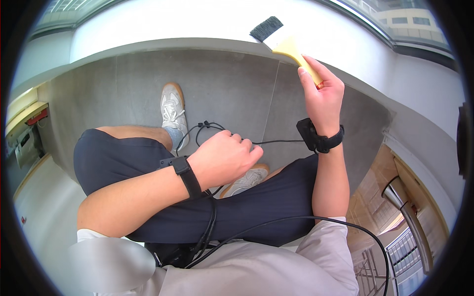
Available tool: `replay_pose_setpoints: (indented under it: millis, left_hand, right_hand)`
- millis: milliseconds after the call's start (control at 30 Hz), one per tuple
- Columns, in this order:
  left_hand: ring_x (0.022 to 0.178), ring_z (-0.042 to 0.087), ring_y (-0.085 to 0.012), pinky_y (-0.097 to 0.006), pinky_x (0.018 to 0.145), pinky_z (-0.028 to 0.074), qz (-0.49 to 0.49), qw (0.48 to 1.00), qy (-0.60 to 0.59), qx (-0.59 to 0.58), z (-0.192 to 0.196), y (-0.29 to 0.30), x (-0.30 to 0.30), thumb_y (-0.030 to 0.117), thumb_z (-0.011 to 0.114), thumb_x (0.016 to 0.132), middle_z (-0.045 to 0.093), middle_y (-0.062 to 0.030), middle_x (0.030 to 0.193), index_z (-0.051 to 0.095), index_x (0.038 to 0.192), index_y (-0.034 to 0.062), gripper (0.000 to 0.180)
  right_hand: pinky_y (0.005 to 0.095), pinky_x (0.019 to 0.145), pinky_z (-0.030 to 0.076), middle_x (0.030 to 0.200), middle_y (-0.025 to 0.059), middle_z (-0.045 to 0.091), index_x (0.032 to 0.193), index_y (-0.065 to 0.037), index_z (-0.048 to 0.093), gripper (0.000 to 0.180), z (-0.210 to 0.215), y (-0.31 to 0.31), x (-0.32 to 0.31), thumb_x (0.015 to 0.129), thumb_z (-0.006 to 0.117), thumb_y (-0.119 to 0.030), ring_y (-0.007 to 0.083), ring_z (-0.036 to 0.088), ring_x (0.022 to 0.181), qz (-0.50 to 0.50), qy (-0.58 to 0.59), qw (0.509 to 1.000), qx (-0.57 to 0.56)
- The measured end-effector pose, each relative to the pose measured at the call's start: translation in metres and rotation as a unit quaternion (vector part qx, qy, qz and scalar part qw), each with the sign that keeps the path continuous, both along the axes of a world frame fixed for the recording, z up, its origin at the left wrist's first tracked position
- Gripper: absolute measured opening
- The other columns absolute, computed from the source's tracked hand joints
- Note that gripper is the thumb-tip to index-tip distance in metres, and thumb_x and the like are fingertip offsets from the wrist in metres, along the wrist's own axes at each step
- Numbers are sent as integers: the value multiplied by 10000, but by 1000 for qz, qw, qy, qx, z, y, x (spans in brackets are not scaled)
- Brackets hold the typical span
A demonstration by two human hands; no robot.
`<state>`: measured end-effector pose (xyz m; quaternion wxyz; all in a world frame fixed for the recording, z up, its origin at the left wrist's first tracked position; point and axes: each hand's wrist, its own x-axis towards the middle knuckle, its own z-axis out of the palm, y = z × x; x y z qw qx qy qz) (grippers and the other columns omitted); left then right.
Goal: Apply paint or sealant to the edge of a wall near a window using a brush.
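We see a broad white ledge (207,22) above the grey floor (222,84), and our right hand (323,93) has its grip closed round the yellow handle of a black-bristled brush (279,39) resting there. Our left hand (224,158) is curled shut near a black cable (276,143), holding nothing we can see; the ledge shows no brushed patch, so the sweeping looks barely begun.

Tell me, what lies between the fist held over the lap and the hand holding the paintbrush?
In the head view, between the left hand and the right hand gripping the paintbrush lie grey floor tiles and a thin black cable.
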<state>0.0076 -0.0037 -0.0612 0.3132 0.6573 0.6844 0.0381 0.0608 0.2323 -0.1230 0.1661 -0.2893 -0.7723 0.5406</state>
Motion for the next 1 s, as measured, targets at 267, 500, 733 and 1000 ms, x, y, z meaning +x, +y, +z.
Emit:
replay_pose_setpoints:
  millis: [267, 500, 733, 1000]
  left_hand:
    - [742, 670, -220, -344, 707, 506, 1, 1000, -6, 9, 0, 1, -1, 228, 734, 816, 621, -47, 772, 578, 943, 79, 251]
    - [726, 664, -220, -346, 694, 507, -1, 1000, 5, 17, -2, -1, -2, 216, 730, 805, 621, -49, 762, 579, 935, 76, 243]
    - [715, 659, -216, -340, 681, 505, -1, 1000, 5, 16, -2, 0, -1, 215, 725, 800, 619, -46, 756, 581, 928, 78, 236]
    - [695, 652, -218, -338, 668, 502, 13, 999, 0, 30, -3, -1, -2, 202, 714, 798, 615, -48, 750, 572, 905, 75, 219]
  right_hand:
    - [209, 647, 478, 859, 25, 729, 1194, 15, 730, 275, -1, -2, -1, 926, 708, -46, 45, 586, 711, 28, 3, 999, -35]
    - [211, 641, 472, 862, 23, 727, 1202, 13, 726, 285, -1, -3, -2, 924, 713, -48, 40, 572, 703, 44, -1, 998, -55]
    - [212, 668, 490, 872, 37, 741, 1202, 12, 726, 289, -2, -4, -3, 918, 711, -41, 44, 609, 734, 28, -5, 998, -54]
    - [210, 675, 479, 923, 29, 730, 1209, 19, 723, 284, 1, -3, -1, 933, 707, -46, 50, 600, 760, 33, 2, 996, -77]
